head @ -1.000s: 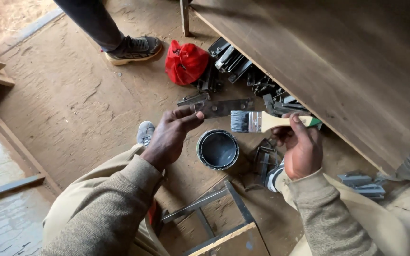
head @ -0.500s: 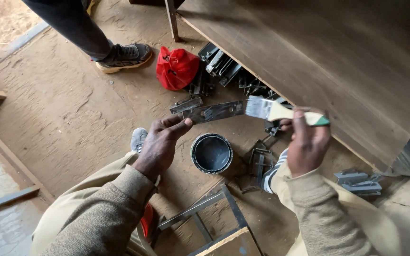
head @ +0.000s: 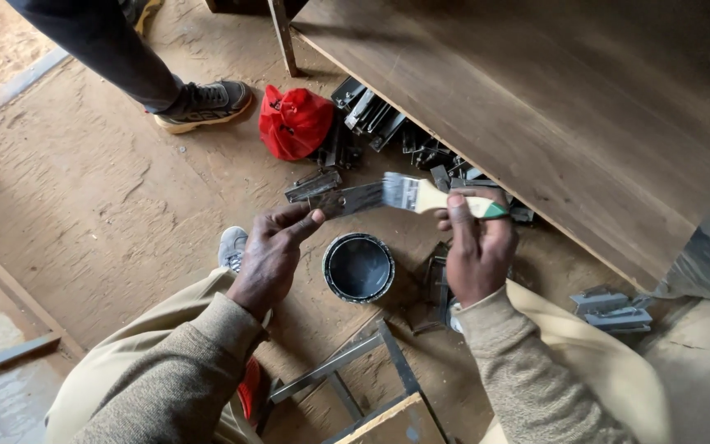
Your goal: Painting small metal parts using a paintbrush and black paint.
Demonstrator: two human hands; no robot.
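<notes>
Below my face, over a dusty wooden floor, my two hands meet above a small round tin point(head: 358, 267) of dark paint that stands open between my knees. My left hand point(head: 273, 255) pinches one end of a flat, dark metal strip point(head: 347, 200) between thumb and fingertips, the rest of the hand loosely curled. My right hand point(head: 477, 251) is closed around the pale handle of a paintbrush point(head: 433, 197), green at its butt end, with the bristles pointing left.

Strip and brush lie almost in one line, running left to right across my view, slightly above the tin. The brush's bristles touch the free right end of the strip, so the strip's long axis leads straight from my left fingers to the brush head. My right hand is nearer to the brush work; my left only steadies the piece.

Beyond my hands, a red bag point(head: 293, 122) lies beside a heap of similar metal fittings point(head: 371, 115) tucked under the edge of a large brown wooden board point(head: 552, 99). Another person's shoe point(head: 203, 103) and trouser leg stand at the upper left, well apart from me.
</notes>
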